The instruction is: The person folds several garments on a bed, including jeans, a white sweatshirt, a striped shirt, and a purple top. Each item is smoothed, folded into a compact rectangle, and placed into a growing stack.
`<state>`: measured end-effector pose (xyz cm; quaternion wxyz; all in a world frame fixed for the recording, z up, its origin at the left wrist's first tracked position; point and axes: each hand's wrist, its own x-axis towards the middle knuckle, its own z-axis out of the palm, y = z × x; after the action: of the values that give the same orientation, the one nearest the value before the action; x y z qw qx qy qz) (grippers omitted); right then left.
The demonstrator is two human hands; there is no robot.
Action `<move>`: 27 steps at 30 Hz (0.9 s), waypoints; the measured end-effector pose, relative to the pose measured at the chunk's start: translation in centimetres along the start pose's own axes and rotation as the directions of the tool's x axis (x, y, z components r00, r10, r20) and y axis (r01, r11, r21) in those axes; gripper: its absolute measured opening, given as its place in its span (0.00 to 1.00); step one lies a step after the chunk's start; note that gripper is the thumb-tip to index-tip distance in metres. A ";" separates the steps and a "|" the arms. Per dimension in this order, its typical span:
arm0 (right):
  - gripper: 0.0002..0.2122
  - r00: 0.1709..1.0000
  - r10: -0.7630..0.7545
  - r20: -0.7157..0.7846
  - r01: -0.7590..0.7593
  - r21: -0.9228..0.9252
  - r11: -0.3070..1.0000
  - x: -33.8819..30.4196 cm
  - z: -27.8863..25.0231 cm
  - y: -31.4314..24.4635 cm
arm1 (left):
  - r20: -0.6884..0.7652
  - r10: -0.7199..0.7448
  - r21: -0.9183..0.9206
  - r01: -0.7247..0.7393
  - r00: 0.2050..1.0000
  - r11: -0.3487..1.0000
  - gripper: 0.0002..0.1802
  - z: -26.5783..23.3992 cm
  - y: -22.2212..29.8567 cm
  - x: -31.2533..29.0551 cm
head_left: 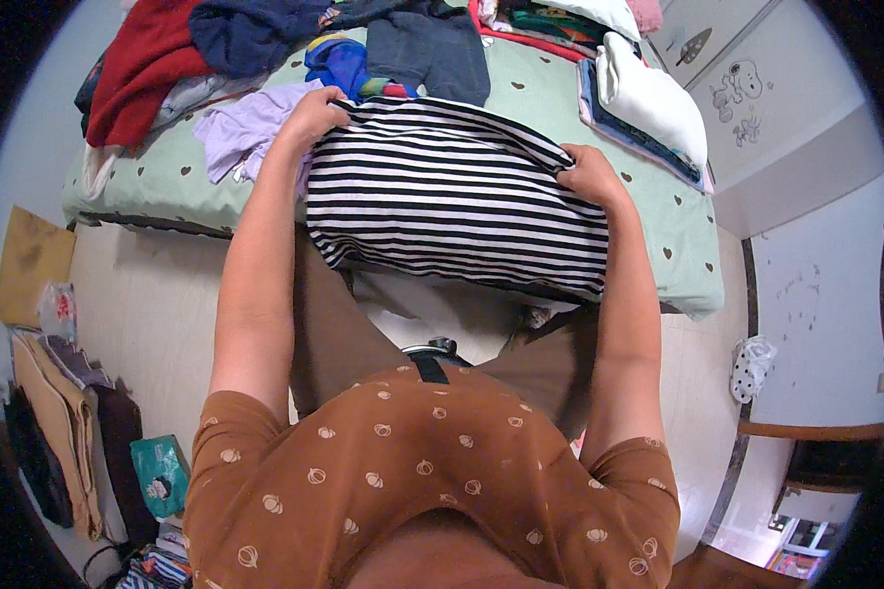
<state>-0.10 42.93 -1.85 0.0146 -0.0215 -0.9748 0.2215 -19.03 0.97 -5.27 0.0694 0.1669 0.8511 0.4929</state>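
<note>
A black-and-white striped piece of clothing (452,191) is stretched between my hands over the near edge of the bed, its lower part hanging past that edge. My left hand (316,116) pinches its far left corner. On the far right side, my right hand (591,177) grips the cloth with curled fingers. A lilac garment (250,133) lies crumpled beside my left hand. Just beyond the striped cloth are a blue garment with colourful trim (344,67) and a dark grey garment (427,54). Whether the striped cloth is a shirt or something else, I cannot tell.
The bed (683,250) has a light green sheet with brown hearts. Red knitwear (152,74) and navy clothing (250,39) are heaped at the far left. Folded clothes with a white garment (653,103) on top lie at right. A teal bag (159,476) stands on the floor at left.
</note>
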 end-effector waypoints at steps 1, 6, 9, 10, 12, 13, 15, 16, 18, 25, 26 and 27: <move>0.18 0.999 -0.021 -0.029 0.021 -0.016 1.000 -0.2 0.0 0.0 | -0.024 0.012 -0.029 -0.012 1.000 1.000 0.14 0.1 0.0 -0.2; 0.17 0.996 -0.013 -0.083 0.023 0.116 0.993 -1.4 0.2 -0.2 | -0.083 -0.005 -0.201 -0.012 0.996 0.980 0.18 0.0 0.2 -1.6; 0.16 0.989 -0.045 -0.142 0.066 0.152 0.986 -2.3 -0.2 0.3 | -0.097 0.019 -0.502 -0.065 0.995 0.863 0.24 0.3 3.0 -3.8; 0.16 0.989 -0.033 -0.144 0.060 0.185 0.981 -2.5 -0.5 0.0 | -0.033 0.036 -0.525 -0.048 0.999 0.850 0.25 0.1 3.4 -4.3; 0.16 0.989 -0.037 -0.141 0.068 0.217 0.974 -2.8 -1.0 -0.3 | 0.091 0.074 -0.568 -0.009 0.993 0.823 0.29 -0.7 3.6 -5.1; 0.17 0.989 -0.045 -0.138 0.078 0.239 0.968 -3.0 -1.2 -0.2 | 0.212 0.078 -0.561 0.055 0.974 0.826 0.32 -1.3 3.6 -5.0; 0.18 0.992 -0.071 -0.104 0.095 0.251 0.963 -3.3 -2.0 -0.4 | 0.218 0.054 -0.514 0.068 0.975 0.855 0.29 -1.9 3.4 -5.5; 0.18 0.993 -0.057 -0.107 0.087 0.297 0.951 -3.8 -2.5 -1.2 | 0.253 0.052 -0.497 0.084 0.966 0.863 0.26 -2.2 3.6 -5.7; 0.19 0.993 -0.029 -0.113 0.070 0.385 0.920 -5.7 -4.0 -3.2 | 0.232 0.138 -0.638 0.044 0.963 0.769 0.22 -3.0 3.9 -6.4; 0.23 0.977 -0.031 -0.209 0.129 0.476 0.870 -6.4 -11.5 -5.9 | 0.094 0.365 -0.700 -0.199 0.926 0.686 0.22 -7.1 10.6 -5.0; 0.23 0.976 -0.017 -0.217 0.111 0.428 0.897 -5.2 -12.7 -6.0 | 0.048 0.308 -0.614 -0.215 0.950 0.760 0.21 -7.4 11.7 -4.3; 0.23 0.968 -0.034 -0.248 0.138 0.418 0.898 -3.2 -13.3 -5.7 | 0.018 0.299 -0.568 -0.236 0.954 0.788 0.20 -7.9 12.6 -2.9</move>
<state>3.40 43.35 12.50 0.1437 -0.0002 -0.8928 0.4270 -15.79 -0.71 9.39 0.0900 0.2841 0.6316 0.7157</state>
